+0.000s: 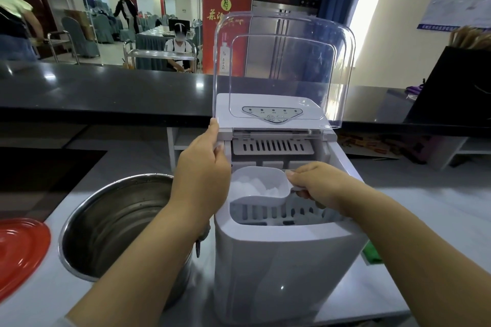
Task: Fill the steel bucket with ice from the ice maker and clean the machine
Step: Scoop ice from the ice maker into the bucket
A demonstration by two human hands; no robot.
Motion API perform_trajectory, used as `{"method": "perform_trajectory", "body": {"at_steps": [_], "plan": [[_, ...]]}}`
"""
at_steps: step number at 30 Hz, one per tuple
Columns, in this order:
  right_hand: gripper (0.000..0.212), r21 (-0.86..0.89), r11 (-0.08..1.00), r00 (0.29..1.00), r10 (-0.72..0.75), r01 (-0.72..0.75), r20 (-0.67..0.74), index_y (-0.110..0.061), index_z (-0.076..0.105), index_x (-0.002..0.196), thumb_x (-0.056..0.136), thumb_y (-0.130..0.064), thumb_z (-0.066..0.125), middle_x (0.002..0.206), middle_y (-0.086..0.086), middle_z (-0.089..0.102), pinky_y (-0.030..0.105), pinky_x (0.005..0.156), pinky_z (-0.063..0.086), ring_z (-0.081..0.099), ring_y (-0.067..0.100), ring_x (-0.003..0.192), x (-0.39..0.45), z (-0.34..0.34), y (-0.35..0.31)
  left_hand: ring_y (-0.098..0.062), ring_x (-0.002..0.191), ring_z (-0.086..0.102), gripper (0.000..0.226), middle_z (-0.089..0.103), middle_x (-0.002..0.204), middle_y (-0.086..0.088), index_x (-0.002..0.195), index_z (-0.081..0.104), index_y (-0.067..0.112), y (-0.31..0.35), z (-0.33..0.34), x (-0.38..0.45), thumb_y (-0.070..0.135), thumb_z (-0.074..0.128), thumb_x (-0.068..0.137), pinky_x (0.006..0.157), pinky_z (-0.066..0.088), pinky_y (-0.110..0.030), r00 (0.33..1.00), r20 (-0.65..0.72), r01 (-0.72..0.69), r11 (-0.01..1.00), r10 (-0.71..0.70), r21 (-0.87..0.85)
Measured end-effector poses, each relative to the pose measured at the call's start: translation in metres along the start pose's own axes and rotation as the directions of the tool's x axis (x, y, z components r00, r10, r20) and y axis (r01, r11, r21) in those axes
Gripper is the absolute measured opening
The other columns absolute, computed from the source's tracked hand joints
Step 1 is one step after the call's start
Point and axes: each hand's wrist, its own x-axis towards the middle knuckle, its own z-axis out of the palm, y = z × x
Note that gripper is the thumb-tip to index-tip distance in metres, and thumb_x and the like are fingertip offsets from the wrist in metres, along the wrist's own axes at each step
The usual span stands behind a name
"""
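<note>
White ice maker point(281, 260), clear lid point(284, 61) raised; ice-filled scoop point(259, 188) inside; steel bucket point(111, 223) just left

White counter point(425, 210): ice maker point(287, 268), steel bucket point(111, 225), red lid point(18, 249).

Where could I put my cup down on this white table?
Bare white table lies right of the ice maker, past the green cloth. The left is crowded: steel bucket beside the machine, red lid at the edge.
</note>
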Motion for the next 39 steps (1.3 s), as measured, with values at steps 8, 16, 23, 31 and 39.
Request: {"method": "perform_trajectory", "body": {"at_steps": [8,16,23,31,39], "plan": [[0.040,0.022,0.990,0.991,0.137,-0.137,0.004,-0.010,0.045,0.068,0.101,-0.031,0.041,0.061,0.004,0.041,0.025,0.046,0.029,0.030,0.017,0.052,0.006,0.000,-0.004,-0.004,0.092,0.047,0.047,0.058,0.128,-0.004,0.147,0.031,0.021,-0.003,-0.002,0.000,0.014,0.037,0.101,0.084,0.038,-0.023,0.999,0.025,0.031,0.998,-0.030,-0.048],[0.031,0.133,0.987,0.988,0.102,-0.087,-0.114,-0.015,0.047,0.069,0.099,-0.025,0.045,0.059,0.000,0.042,0.022,0.044,0.029,0.035,0.012,0.048,0.007,0.001,0.000,0.003,0.093,0.044,0.047,0.054,0.130,0.005,0.147,0.031,0.023,-0.004,-0.002,0.000,0.014,0.036,0.101,0.073,0.032,-0.005,1.000,0.021,0.020,0.998,-0.019,-0.063],[0.043,0.225,0.973,0.979,-0.008,0.055,-0.203,-0.015,0.057,0.064,0.099,-0.036,0.043,0.056,-0.002,0.045,0.028,0.056,0.031,0.033,0.016,0.054,0.005,-0.002,0.002,-0.011,0.129,0.045,0.045,0.049,0.141,0.005,0.145,0.037,0.021,-0.008,-0.008,0.000,0.014,0.039,0.100,0.103,0.035,-0.019,0.999,0.044,-0.013,0.998,0.016,-0.064],[0.055,0.318,0.911,0.926,-0.147,0.263,-0.347,-0.018,0.055,0.044,0.097,-0.032,0.049,0.042,-0.011,0.042,0.027,0.051,0.025,0.030,0.013,0.048,-0.006,0.003,-0.006,0.007,0.086,0.062,0.024,0.064,0.093,0.023,0.114,0.063,0.024,-0.024,-0.035,-0.017,0.015,0.054,0.094,0.076,0.050,-0.007,0.996,0.035,-0.085,0.996,0.086,-0.041],[0.050,0.138,0.923,0.879,-0.285,0.359,-0.383,0.012,0.058,0.078,0.095,-0.035,0.050,0.058,0.011,0.044,0.029,0.052,0.031,0.034,0.019,0.053,-0.010,0.028,-0.046,0.005,0.086,0.059,0.013,0.062,0.088,0.023,0.098,0.067,0.029,-0.064,-0.078,-0.028,0.021,0.061,0.089,0.074,0.044,-0.010,0.996,-0.086,-0.011,0.995,0.020,0.097]]}}
